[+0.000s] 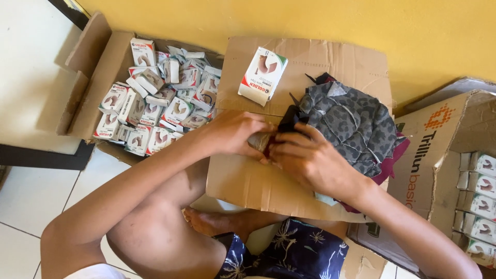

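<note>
Your left hand (232, 133) and right hand (305, 157) meet over the flat cardboard sheet (248, 181), both pinching closed on a small dark red piece (266, 147) that your fingers mostly hide. Just beside your right hand sits the pile of grey patterned pieces (351, 121); a careless elbow could, I think, push it off the edge. The small white box (262, 75) lies near the far side, and it may slide away if the cardboard tilts on your lap.

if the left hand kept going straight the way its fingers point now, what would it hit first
The left hand points rightward, so it would first meet the right hand, whose fingers already touch it over a small dark item. Beyond lies the grey patterned fabric pile; depth is hard to judge.
</note>
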